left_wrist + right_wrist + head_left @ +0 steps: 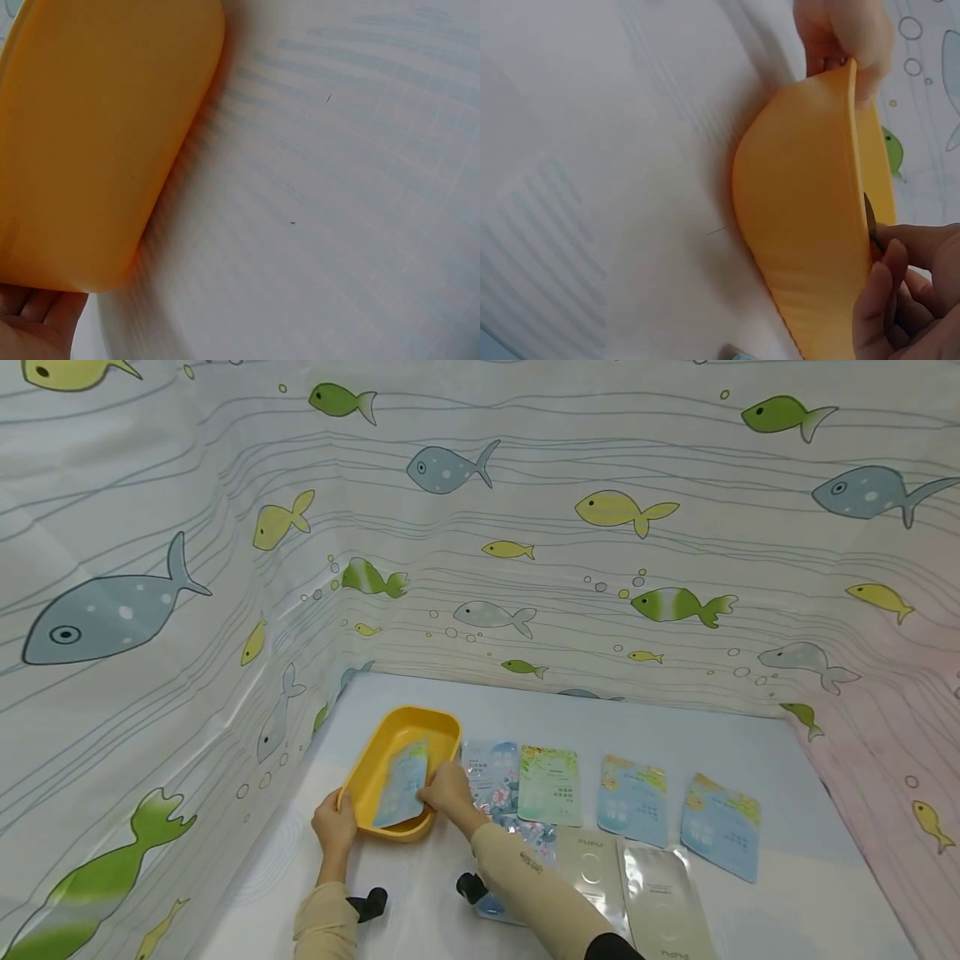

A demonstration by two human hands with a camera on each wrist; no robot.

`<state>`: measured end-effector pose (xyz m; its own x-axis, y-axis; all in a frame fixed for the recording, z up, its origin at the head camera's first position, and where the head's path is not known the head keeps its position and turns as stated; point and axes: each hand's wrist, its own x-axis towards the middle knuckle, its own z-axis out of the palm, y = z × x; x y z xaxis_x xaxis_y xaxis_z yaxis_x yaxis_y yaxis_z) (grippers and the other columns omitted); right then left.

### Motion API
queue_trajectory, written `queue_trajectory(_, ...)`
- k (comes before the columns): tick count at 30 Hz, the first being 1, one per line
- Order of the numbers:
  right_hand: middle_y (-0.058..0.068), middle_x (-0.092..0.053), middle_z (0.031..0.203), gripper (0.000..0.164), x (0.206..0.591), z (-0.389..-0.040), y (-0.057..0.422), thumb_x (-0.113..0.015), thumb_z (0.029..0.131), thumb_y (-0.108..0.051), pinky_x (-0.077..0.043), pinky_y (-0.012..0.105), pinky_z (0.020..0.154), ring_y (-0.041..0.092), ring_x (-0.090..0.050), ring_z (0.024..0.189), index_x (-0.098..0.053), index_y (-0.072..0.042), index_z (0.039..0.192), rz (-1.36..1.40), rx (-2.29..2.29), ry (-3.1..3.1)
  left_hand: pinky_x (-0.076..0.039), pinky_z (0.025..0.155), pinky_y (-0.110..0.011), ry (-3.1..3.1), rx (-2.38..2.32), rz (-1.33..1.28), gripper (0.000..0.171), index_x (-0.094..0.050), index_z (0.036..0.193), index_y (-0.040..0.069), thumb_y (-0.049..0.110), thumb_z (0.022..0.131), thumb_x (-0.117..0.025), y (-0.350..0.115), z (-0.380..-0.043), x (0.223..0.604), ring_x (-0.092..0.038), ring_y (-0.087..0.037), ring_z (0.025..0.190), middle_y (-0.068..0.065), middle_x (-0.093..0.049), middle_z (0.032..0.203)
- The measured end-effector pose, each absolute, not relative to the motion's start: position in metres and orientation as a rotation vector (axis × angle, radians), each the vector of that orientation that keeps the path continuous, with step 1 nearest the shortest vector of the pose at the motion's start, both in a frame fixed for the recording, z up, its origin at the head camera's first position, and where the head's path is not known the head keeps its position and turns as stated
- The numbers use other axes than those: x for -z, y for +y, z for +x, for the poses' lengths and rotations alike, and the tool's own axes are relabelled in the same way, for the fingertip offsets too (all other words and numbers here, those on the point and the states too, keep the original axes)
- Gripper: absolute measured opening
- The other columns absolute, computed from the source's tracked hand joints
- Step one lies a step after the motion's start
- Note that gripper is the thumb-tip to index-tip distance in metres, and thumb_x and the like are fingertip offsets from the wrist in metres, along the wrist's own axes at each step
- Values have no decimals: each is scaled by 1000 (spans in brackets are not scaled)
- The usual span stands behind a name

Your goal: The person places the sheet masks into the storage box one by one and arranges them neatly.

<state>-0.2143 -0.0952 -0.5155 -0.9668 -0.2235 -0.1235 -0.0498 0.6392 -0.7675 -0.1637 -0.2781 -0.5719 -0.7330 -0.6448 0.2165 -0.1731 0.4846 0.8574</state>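
A yellow plastic tray point(431, 727) with rounded corners is at the left of the table. My left hand point(334, 822) grips its near left rim, fingers under the edge and thumb inside in the right wrist view. A flat light-blue packet point(401, 787) with a greenish top leans inside the tray. My right hand point(448, 789) pinches that packet's right edge at the tray's right side. From the right wrist, only a dark sliver of the packet point(871, 217) shows by my fingers point(895, 259). The left wrist view shows the tray's outer side point(105, 150).
Right of the tray lie a floral packet point(491, 768), a green packet point(550, 785) and two blue packets point(632, 799) point(720, 827). Nearer are two grey-beige packets point(592, 872) point(667, 902), partly behind my right sleeve. Fish-printed sheeting point(525, 577) encloses the table.
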Motion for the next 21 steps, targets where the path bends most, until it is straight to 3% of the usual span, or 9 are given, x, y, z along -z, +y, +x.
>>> queue_trajectory(5, -5, -55, 49, 25, 519, -208, -95, -76, 76, -18, -38, 21, 39, 8, -46, 43, -64, -9, 56, -258, 1154, 2723, -45, 88, -55, -2226, 1206, 687, 26, -60, 107, -17, 0, 91, -49, -279, -164, 572, -57, -49, 101, -35, -60, 106)
queue_trajectory(13, 1, -69, 69, 13, 526, -206, -91, -77, 77, -17, -45, 19, 46, 7, -56, 55, -74, -5, 75, -329, 1274, 2724, -45, 90, -55, -2237, 1216, 706, 27, -60, 109, -16, 1, 91, -49, -278, -165, 575, -56, -49, 104, -34, -60, 107)
queue_trajectory(21, 9, -69, 68, 11, 536, -210, -74, -73, 80, -8, -49, 21, 49, 21, -64, 59, -72, 3, 78, -398, 1711, 2303, -45, 89, -55, -2223, 1227, 711, 28, -60, 109, -16, 2, 91, -50, -278, -164, 574, -57, -48, 103, -34, -61, 107)
